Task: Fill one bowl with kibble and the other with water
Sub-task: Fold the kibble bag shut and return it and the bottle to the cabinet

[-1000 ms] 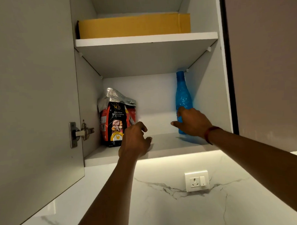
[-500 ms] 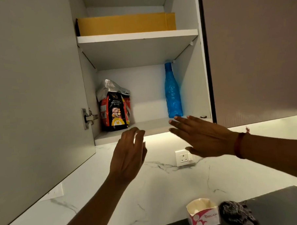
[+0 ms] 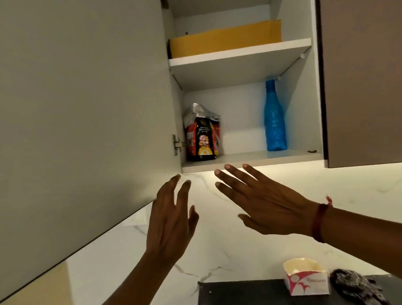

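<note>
- Both hands have come out of the cupboard: a second ago the left hand (image 3: 170,220) lay on the lower shelf (image 3: 253,160) beside the kibble bag (image 3: 202,135) and the right hand (image 3: 264,202) touched the foot of the blue bottle (image 3: 274,119). Now both hang below the shelf edge, in front of the marble wall (image 3: 222,250).
- Left fingers (image 3: 183,192) are straight and slightly spread, holding nothing. Right fingers (image 3: 233,176) are stretched flat and fanned, also empty.
- Bag and bottle stand where they stood before, upright on the lower shelf. The bag is up and just left of the left fingertips, and the bottle is up and to the right of the right fingertips, the two well apart.
- Judged from this, neither kibble nor water has been fetched. No bowl is in view, so filling has not begun.
- The cupboard door (image 3: 78,111) stands open to the left of the left fingers.
- The bag's front is black, red and yellow with a picture and lines of small print, all too small to read.
- The bottle shows no label I can make out.
- A yellow box (image 3: 225,38) lies on the upper shelf (image 3: 237,52), far above the fingers, with no writing visible.
- Below the right wrist, on the dark bench (image 3: 236,298), sits a small open carton (image 3: 304,279). It is white and red, and its lettering is too blurred to read surely. A dark cloth (image 3: 358,286) lies just beside it.
- A red band (image 3: 318,223) circles the right wrist.
</note>
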